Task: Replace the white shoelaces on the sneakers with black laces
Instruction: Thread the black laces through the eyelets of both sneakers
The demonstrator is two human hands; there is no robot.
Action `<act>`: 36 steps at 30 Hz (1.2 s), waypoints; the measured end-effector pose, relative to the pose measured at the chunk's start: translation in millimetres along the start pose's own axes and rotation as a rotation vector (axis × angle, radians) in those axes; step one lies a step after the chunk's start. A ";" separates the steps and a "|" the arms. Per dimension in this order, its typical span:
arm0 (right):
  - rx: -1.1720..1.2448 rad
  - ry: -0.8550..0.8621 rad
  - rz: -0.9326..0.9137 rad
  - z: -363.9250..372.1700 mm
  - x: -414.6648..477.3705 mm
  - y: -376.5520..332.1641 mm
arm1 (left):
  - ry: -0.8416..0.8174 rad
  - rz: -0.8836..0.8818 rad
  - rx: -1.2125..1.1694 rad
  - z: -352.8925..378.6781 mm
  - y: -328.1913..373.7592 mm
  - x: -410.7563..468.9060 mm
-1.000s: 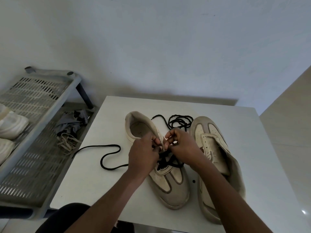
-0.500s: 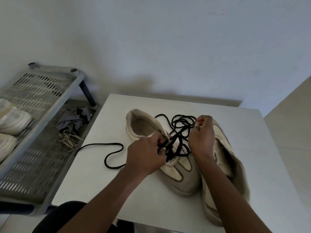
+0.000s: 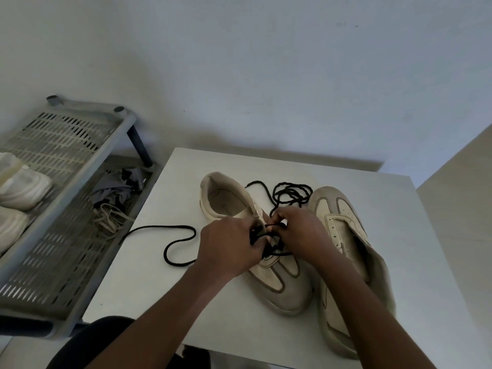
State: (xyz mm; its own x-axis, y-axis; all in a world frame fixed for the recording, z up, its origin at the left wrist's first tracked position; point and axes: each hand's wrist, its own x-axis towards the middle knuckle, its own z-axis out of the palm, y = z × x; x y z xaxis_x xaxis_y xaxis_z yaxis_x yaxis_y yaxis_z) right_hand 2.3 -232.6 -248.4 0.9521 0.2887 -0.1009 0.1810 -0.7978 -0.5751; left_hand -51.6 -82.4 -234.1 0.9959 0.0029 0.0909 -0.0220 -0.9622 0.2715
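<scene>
Left hand (image 3: 229, 246) and right hand (image 3: 300, 233) are meeting over the eyelet area of the laced sneaker (image 3: 279, 286), which is lying on the white table (image 3: 149, 288) with its toe pointing toward the person. Both hands are pinching the black lace (image 3: 159, 227) with curled fingers. Which eyelet it is passing through is hard to tell, since the fingers are covering it. The lace's free end is trailing left in a loop across the table and off its left edge. The other end is lying in a loose coil behind the hands, between the two shoes. The second sneaker (image 3: 343, 230) is lying just right of the first, unlaced, under the right forearm.

Grey rack (image 3: 53, 235) is standing left of the table, carrying the white laces (image 3: 111, 219), a grey cloth (image 3: 114, 190) and pale shoes (image 3: 21, 187).
</scene>
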 end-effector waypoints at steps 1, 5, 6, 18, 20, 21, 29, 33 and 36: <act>0.003 -0.030 -0.008 -0.9 -1.0 -0.5 | -0.012 0.003 0.027 -2.1 -1.8 -0.3; -0.009 -0.018 -0.062 -4.1 -5.0 -7.1 | -0.123 -0.024 0.101 -13.8 -17.9 -2.5; -0.014 0.042 -0.052 -3.6 -4.3 -8.4 | -0.153 -0.031 0.108 -16.8 -23.3 -3.2; 0.193 0.563 0.075 0.8 1.9 -7.6 | -0.263 0.081 -0.021 -32.4 -46.8 -4.2; 0.067 0.353 -0.075 8.5 -0.5 -13.4 | -0.287 0.110 -0.098 -28.6 -48.5 -3.4; 0.021 0.225 -0.149 11.3 -0.5 -12.3 | -0.311 0.132 -0.138 -26.3 -49.5 -3.8; 0.020 -0.064 -0.199 21.0 0.5 -11.1 | -0.429 0.201 -0.238 -27.0 -54.9 -2.5; 0.255 0.096 -0.090 8.1 3.5 -5.4 | -0.436 0.214 -0.266 -23.9 -61.6 -2.0; 0.482 0.370 0.031 -5.6 7.6 0.2 | -0.449 0.227 -0.288 -22.8 -65.2 -3.4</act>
State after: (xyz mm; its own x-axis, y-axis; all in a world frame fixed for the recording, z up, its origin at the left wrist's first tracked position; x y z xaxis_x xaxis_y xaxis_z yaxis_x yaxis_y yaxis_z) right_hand 11.0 -233.6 -244.7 0.9933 -0.0030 0.1152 0.1016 -0.4482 -0.8881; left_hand -55.5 -13.4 -230.3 0.9018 -0.3716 -0.2208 -0.2001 -0.8118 0.5486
